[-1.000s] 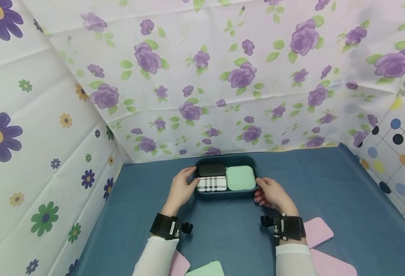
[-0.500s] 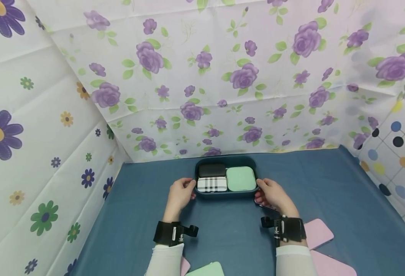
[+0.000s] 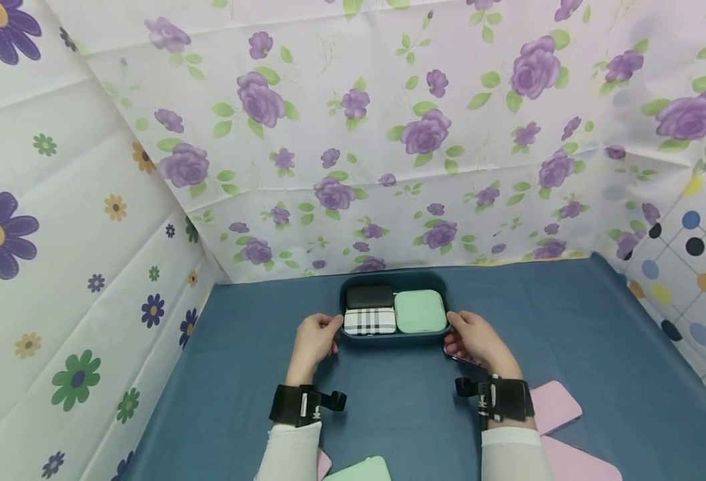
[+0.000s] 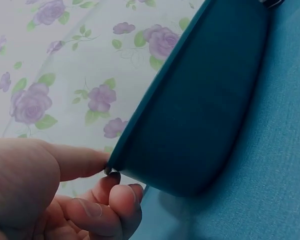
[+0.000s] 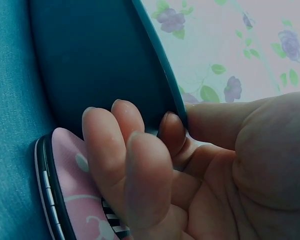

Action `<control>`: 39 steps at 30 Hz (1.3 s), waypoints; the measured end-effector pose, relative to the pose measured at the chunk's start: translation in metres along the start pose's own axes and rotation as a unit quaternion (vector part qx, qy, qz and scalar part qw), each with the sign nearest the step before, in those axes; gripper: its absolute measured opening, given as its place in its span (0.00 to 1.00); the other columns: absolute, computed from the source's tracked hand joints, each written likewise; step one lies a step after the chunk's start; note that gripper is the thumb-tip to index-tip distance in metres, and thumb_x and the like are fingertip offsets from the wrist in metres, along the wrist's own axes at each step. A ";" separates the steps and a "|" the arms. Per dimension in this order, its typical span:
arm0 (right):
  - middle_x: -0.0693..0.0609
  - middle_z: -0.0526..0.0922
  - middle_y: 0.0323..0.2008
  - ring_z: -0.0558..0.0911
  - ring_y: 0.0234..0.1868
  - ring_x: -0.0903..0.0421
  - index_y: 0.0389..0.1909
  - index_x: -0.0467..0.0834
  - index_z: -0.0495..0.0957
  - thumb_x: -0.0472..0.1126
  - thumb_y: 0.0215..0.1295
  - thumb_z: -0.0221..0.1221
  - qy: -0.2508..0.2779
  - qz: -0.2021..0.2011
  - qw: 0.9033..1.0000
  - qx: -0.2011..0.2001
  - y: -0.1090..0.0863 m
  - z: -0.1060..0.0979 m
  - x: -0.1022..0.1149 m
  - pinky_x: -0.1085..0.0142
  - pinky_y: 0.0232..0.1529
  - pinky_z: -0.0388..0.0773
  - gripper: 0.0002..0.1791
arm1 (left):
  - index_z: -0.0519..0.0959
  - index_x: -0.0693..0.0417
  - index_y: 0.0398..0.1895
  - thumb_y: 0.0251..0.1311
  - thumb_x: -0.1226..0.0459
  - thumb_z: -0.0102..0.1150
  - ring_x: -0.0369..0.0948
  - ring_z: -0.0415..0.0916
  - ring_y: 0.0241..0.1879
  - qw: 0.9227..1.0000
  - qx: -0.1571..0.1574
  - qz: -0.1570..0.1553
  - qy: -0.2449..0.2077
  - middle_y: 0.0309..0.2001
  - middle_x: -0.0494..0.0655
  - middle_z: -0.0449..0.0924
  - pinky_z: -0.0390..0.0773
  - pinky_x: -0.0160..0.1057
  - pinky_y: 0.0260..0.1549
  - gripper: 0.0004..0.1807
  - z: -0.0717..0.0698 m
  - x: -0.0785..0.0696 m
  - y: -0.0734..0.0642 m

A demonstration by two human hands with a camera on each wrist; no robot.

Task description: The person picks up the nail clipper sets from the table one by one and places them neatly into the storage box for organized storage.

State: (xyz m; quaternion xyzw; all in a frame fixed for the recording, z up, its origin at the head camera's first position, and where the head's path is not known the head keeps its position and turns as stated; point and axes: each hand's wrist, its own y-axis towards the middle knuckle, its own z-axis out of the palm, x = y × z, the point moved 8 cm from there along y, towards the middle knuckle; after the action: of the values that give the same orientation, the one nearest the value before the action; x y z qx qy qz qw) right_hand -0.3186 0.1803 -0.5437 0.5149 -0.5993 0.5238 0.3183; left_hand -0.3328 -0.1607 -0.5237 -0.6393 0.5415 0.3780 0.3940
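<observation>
- The bin [image 3: 392,340] is standing along the far edge of the counter [image 3: 401,394], near its middle; it is holding a black case [image 3: 369,296], a checked case [image 3: 369,321] and a green case [image 3: 420,311].
- The left hand [image 3: 312,342] is pinching the bin's left rim between thumb and fingers [image 4: 125,202]; the right hand [image 3: 475,335] is pinching the right rim the same way.
- Both grips are catching only the thin rim; if the load is proving heavy or the pull uneven, the bin could be slipping or tipping.
- A pink case [image 5: 72,172] is lying under the right fingers [image 5: 149,175], just beside the bin; a move to the right could be shoving it or trapping it; whether it is touching the bin, I cannot tell.
- Other cases are lying by the near edge, a green one [image 3: 361,470] in the middle and pink ones [image 3: 554,405] towards the near right corner; a bin coming that way, or a sleeve [image 3: 515,454] sweeping low, could be knocking them.
- No brand or writing is showing legibly on the cases; the pink one is carrying a white drawing and stripes; the left wrist strap [image 3: 285,405] is bearing a white mark too small to read.
</observation>
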 end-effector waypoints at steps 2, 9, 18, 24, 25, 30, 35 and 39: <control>0.44 0.82 0.34 0.84 0.32 0.50 0.49 0.37 0.72 0.55 0.89 0.44 -0.001 -0.001 1.000 0.000 0.000 0.000 0.000 0.59 0.31 0.81 0.23 | 0.85 0.62 0.44 0.79 0.56 0.61 0.43 0.76 0.15 1.000 0.001 -0.007 -0.002 0.31 0.56 0.84 0.74 0.38 0.19 0.16 0.000 0.002 0.000; 0.44 0.82 0.34 0.84 0.32 0.50 0.48 0.37 0.72 0.54 0.90 0.44 -0.004 0.001 1.000 -0.002 0.000 0.001 -0.001 0.59 0.32 0.81 0.23 | 0.85 0.63 0.44 0.79 0.55 0.61 0.40 0.74 0.14 1.000 0.010 -0.010 -0.001 0.30 0.56 0.84 0.72 0.38 0.17 0.17 0.002 0.003 0.000; 0.44 0.82 0.34 0.84 0.32 0.50 0.48 0.37 0.73 0.55 0.89 0.44 -0.010 0.002 1.000 -0.006 0.001 -0.002 -0.003 0.59 0.31 0.81 0.23 | 0.85 0.63 0.44 0.79 0.55 0.61 0.44 0.76 0.15 1.000 -0.005 -0.021 0.016 0.30 0.57 0.84 0.73 0.39 0.20 0.17 0.005 0.000 -0.004; 0.43 0.82 0.35 0.85 0.33 0.49 0.50 0.37 0.72 0.55 0.89 0.44 -0.009 0.000 1.000 0.000 -0.001 -0.001 -0.001 0.58 0.33 0.82 0.24 | 0.82 0.64 0.48 0.80 0.56 0.59 0.41 0.72 0.13 0.998 -0.047 -0.037 0.008 0.28 0.54 0.81 0.70 0.39 0.17 0.17 0.008 0.000 -0.010; 0.43 0.82 0.35 0.85 0.33 0.49 0.50 0.37 0.72 0.55 0.89 0.44 -0.008 0.001 1.000 -0.002 -0.001 -0.001 -0.001 0.58 0.33 0.82 0.24 | 0.82 0.64 0.49 0.80 0.56 0.59 0.41 0.72 0.13 0.998 -0.051 -0.036 0.009 0.28 0.54 0.81 0.70 0.39 0.17 0.17 0.009 -0.001 -0.011; 0.43 0.82 0.34 0.85 0.32 0.50 0.50 0.37 0.73 0.55 0.89 0.44 -0.003 -0.001 1.000 -0.003 -0.002 0.000 -0.001 0.58 0.32 0.82 0.23 | 0.82 0.65 0.51 0.81 0.57 0.58 0.42 0.72 0.14 0.998 -0.059 -0.033 0.014 0.27 0.54 0.81 0.72 0.41 0.19 0.17 0.008 -0.006 -0.016; 0.44 0.82 0.34 0.84 0.31 0.51 0.49 0.37 0.72 0.56 0.89 0.44 0.002 0.002 1.000 -0.001 -0.001 0.002 -0.002 0.59 0.31 0.82 0.24 | 0.81 0.63 0.51 0.82 0.57 0.57 0.43 0.72 0.14 0.998 -0.057 -0.027 0.016 0.26 0.53 0.79 0.73 0.42 0.19 0.16 0.007 -0.006 -0.018; 0.44 0.82 0.34 0.84 0.31 0.51 0.47 0.37 0.72 0.56 0.89 0.45 0.004 -0.002 1.000 -0.005 0.000 0.000 0.002 0.60 0.31 0.82 0.24 | 0.81 0.64 0.51 0.82 0.56 0.56 0.42 0.72 0.14 0.998 -0.061 -0.004 0.014 0.25 0.52 0.79 0.73 0.41 0.18 0.17 0.008 -0.006 -0.016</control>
State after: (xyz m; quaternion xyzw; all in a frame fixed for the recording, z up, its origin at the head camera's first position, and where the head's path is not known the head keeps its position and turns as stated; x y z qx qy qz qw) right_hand -0.3190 0.1800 -0.5419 0.5120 -0.5998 0.5225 0.3243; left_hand -0.3178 -0.1490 -0.5196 -0.6697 0.5203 0.3996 0.3479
